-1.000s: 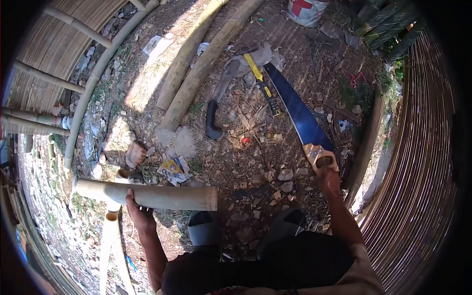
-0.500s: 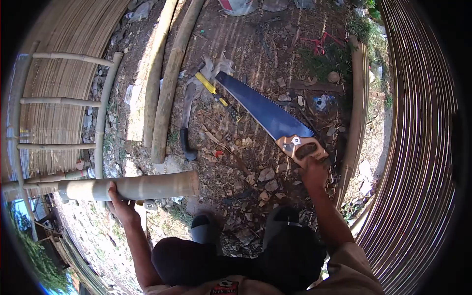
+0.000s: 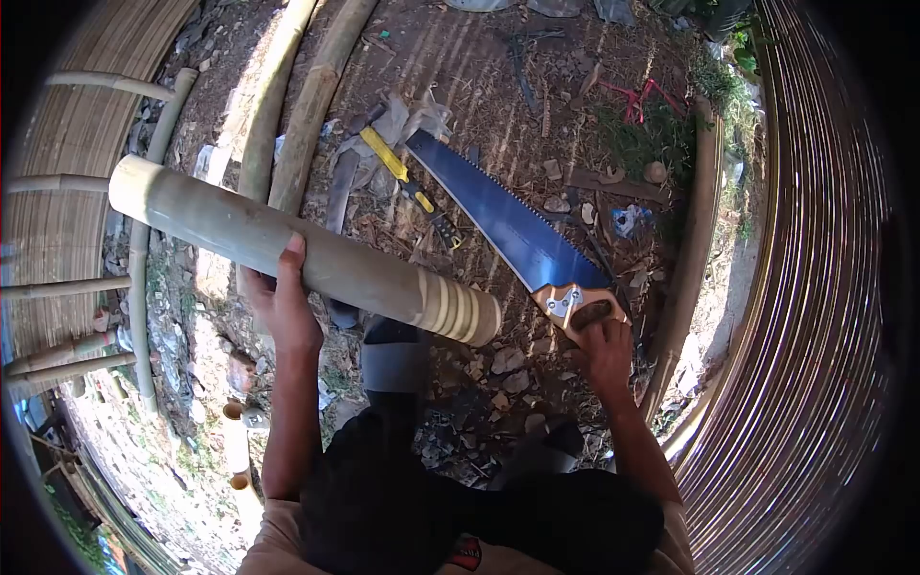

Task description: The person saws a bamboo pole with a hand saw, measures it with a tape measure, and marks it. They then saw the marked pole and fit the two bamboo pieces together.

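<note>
A thick bamboo piece (image 3: 355, 273) slants across the left and middle of the view, its right end lower and near my knee. My left hand (image 3: 286, 305) is wrapped round it from beneath, the thumb on top. At the right, my right hand (image 3: 606, 356) grips the wooden handle of a hand saw (image 3: 508, 230). The blue blade points up and to the left above the littered ground, its toothed edge on the upper right side. Beside the blade tip lies a yellow and black tool (image 3: 395, 165). A machete (image 3: 341, 192) is partly hidden by the bamboo piece.
Long bamboo poles (image 3: 307, 105) lie at the upper left, near a bamboo ladder-like frame (image 3: 139, 259). Another pole (image 3: 698, 211) runs along the right, beside a slatted wall (image 3: 815, 240). Red string (image 3: 642, 99) and a short board (image 3: 613, 185) lie on the ground.
The bamboo piece in my left hand has moved up and right, and now tilts down to the right. My right hand and the saw have shifted slightly left. My left knee has risen.
</note>
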`<state>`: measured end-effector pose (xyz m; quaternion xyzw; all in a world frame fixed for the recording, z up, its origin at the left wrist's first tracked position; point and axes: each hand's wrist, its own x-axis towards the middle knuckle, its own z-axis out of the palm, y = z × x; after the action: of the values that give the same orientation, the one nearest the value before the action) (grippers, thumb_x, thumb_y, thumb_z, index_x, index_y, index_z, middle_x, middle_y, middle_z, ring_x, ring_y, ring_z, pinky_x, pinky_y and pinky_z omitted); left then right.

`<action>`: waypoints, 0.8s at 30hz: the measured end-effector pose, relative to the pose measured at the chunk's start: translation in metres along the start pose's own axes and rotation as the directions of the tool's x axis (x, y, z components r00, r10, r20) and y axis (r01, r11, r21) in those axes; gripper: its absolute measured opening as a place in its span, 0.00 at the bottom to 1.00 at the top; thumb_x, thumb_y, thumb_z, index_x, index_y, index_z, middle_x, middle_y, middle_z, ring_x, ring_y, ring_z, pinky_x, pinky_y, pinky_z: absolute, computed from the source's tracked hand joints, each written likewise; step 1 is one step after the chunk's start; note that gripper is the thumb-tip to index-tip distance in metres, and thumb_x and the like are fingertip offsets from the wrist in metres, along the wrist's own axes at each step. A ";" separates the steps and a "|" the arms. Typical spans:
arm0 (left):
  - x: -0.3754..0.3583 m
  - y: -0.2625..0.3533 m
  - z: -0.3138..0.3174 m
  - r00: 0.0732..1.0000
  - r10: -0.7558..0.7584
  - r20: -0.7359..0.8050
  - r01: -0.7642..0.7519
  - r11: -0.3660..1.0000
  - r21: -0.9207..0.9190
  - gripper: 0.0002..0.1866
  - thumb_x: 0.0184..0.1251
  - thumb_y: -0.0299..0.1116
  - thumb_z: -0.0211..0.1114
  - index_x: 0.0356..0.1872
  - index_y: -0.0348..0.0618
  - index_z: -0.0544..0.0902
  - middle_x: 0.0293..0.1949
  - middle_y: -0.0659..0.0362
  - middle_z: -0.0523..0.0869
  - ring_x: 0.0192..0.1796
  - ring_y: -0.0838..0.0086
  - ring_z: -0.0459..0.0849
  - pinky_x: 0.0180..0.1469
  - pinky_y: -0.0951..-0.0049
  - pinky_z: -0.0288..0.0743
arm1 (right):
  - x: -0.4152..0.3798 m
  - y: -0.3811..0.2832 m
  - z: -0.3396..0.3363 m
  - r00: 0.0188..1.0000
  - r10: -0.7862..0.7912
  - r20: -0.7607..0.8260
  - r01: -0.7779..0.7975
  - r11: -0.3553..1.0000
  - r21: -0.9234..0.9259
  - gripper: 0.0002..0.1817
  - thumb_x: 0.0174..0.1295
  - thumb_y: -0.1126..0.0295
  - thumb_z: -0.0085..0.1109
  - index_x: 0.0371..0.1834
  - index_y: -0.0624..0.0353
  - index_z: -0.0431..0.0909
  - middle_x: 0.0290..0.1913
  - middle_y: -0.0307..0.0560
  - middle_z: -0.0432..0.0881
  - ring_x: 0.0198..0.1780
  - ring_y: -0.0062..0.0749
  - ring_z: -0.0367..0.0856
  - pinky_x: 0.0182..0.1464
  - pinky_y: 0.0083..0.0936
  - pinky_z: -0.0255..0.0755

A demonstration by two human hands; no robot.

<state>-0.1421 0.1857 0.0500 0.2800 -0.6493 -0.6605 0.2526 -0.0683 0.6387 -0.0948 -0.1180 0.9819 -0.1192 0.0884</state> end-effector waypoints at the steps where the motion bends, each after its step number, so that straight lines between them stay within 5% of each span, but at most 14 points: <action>1: 0.011 -0.004 0.013 0.999 0.016 0.044 -0.016 1.000 0.002 0.31 0.72 0.36 0.74 0.69 0.33 0.72 0.60 0.52 0.81 0.59 0.70 0.81 0.65 0.66 0.74 | 0.002 -0.002 -0.001 0.999 -0.027 -0.041 0.026 0.999 -0.029 0.32 0.47 0.57 0.80 0.56 0.52 0.79 0.56 0.54 0.78 0.59 0.55 0.74 0.63 0.53 0.68; 5: 0.062 -0.021 0.040 0.986 0.006 0.169 -0.002 1.000 -0.027 0.33 0.71 0.35 0.74 0.71 0.32 0.71 0.62 0.52 0.81 0.61 0.69 0.80 0.68 0.66 0.72 | 0.005 -0.019 -0.005 0.994 0.067 -0.081 -0.069 0.997 -0.022 0.27 0.53 0.61 0.75 0.57 0.52 0.81 0.57 0.54 0.77 0.60 0.56 0.74 0.64 0.54 0.67; 8: 0.098 -0.034 0.044 0.980 -0.065 0.190 0.085 0.992 -0.099 0.33 0.70 0.35 0.74 0.71 0.32 0.72 0.62 0.52 0.81 0.62 0.69 0.79 0.68 0.66 0.71 | 0.004 -0.029 -0.005 0.996 0.083 0.031 -0.078 0.988 -0.130 0.20 0.64 0.65 0.57 0.59 0.50 0.83 0.59 0.57 0.75 0.63 0.59 0.72 0.67 0.57 0.64; 11: 0.125 -0.048 0.030 0.985 -0.073 0.155 0.094 0.987 -0.133 0.31 0.71 0.35 0.73 0.70 0.32 0.73 0.62 0.52 0.81 0.62 0.69 0.80 0.67 0.67 0.72 | 0.008 -0.032 -0.001 0.993 0.057 0.106 -0.031 0.974 -0.225 0.21 0.63 0.64 0.58 0.60 0.49 0.84 0.60 0.57 0.74 0.66 0.59 0.71 0.67 0.58 0.63; 15: 0.162 -0.074 -0.011 0.990 -0.089 0.113 0.108 0.978 -0.177 0.29 0.73 0.41 0.67 0.67 0.31 0.75 0.58 0.52 0.82 0.57 0.69 0.81 0.63 0.67 0.75 | 0.026 -0.049 -0.016 0.991 -0.039 0.128 0.058 0.988 -0.144 0.17 0.54 0.65 0.69 0.48 0.54 0.83 0.58 0.50 0.80 0.63 0.53 0.74 0.67 0.58 0.62; 19: 0.187 -0.102 -0.047 0.987 -0.155 0.045 0.161 0.974 -0.159 0.29 0.72 0.45 0.60 0.63 0.30 0.77 0.52 0.49 0.83 0.52 0.66 0.82 0.55 0.64 0.77 | 0.028 -0.044 -0.023 0.972 -0.120 0.202 0.158 0.970 -0.182 0.18 0.47 0.66 0.72 0.41 0.59 0.80 0.44 0.51 0.82 0.56 0.52 0.80 0.65 0.56 0.65; 24: 0.176 -0.142 -0.090 0.979 -0.192 0.071 0.204 0.947 -0.248 0.32 0.72 0.52 0.56 0.65 0.33 0.74 0.54 0.48 0.81 0.55 0.62 0.81 0.57 0.61 0.76 | 0.046 -0.067 -0.124 0.997 -0.058 0.046 0.069 0.962 -0.264 0.15 0.49 0.66 0.71 0.34 0.61 0.76 0.34 0.53 0.78 0.44 0.55 0.80 0.68 0.59 0.65</action>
<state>-0.2011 0.0021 -0.0989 0.2938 -0.5336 -0.7664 0.2039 -0.1236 0.5902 0.0338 -0.1624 0.9828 0.0129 0.0868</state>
